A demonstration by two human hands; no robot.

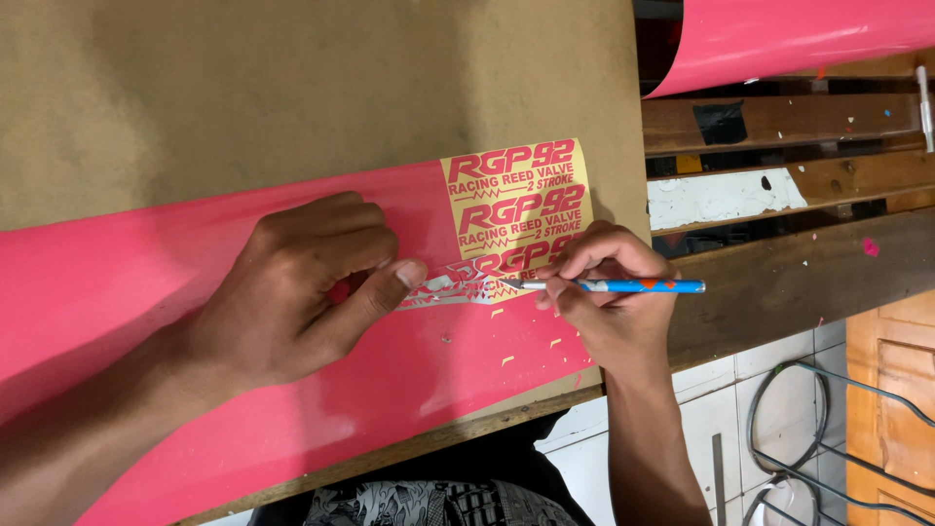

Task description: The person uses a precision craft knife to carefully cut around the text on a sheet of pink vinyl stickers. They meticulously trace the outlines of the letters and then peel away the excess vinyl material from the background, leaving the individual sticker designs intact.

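Left hand [297, 292]: fingers curled, thumb extended to the right and pressed flat on the pink vinyl sheet [195, 321], thumb tip touching the lifted strip of vinyl waste [458, 289]; whether the curled fingers also pinch anything cannot be told. Right hand [604, 287]: closed in a pen grip around a slim craft knife [623, 285] with a blue barrel and orange patches, held nearly level, tail pointing right, metal tip touching the right end of the lifted strip. The strip lies between the two hands, crumpled and pale on its underside, at the lower edge of the weeded area. Weeded area [516, 200]: a rectangular patch of pale yellow backing near the right end of the sheet, bearing repeated rows of pink cut lettering; the lowest row is partly covered by the strip and the right hand. A few small yellow slivers show in the pink below the strip. The sheet lies slantwise on a brown board [292, 88], running from the board's left edge to near its right edge; the board's far half is bare. Beyond the right edge: a wooden bench [779, 166], with a roll of pink vinyl [799, 34] at the far right corner.
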